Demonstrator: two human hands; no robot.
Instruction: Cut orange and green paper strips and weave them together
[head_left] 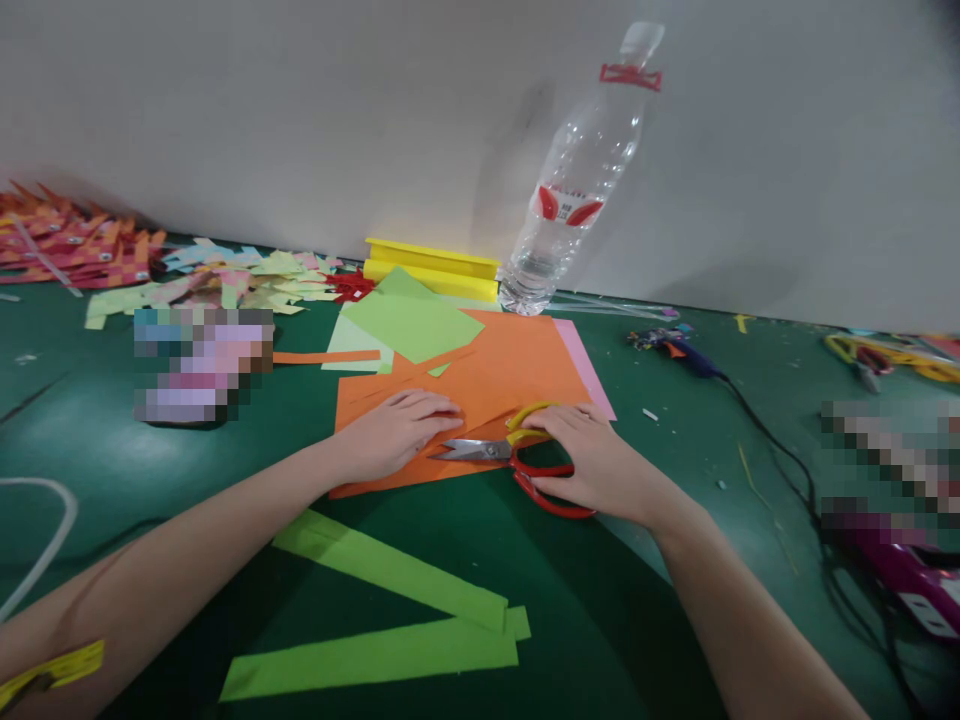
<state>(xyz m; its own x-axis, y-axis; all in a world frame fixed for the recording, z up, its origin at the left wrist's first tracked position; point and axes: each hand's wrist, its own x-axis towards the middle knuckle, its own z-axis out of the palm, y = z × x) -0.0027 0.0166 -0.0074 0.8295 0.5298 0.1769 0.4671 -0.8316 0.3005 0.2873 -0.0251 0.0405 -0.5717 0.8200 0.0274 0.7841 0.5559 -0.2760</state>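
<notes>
My left hand [397,432] lies on the orange paper [517,360], its fingers stretched out and close together. My right hand [581,450] grips the scissors [491,452], which have one yellow and one red handle. The blades are slightly apart, lie over the front part of the orange paper and point toward my left fingers. Light green paper [416,315] lies on the back of the orange sheet, and pink paper [581,355] shows from under its right edge. Nearer to me, folded light green strips [375,655] form a V on the table.
A water bottle [577,180] leans at the wall beside a yellow folded piece [431,268]. Paper scraps [255,280] and orange woven pieces [82,240] are piled back left. A glue gun [686,355] with a black cord lies right, near other scissors [862,360].
</notes>
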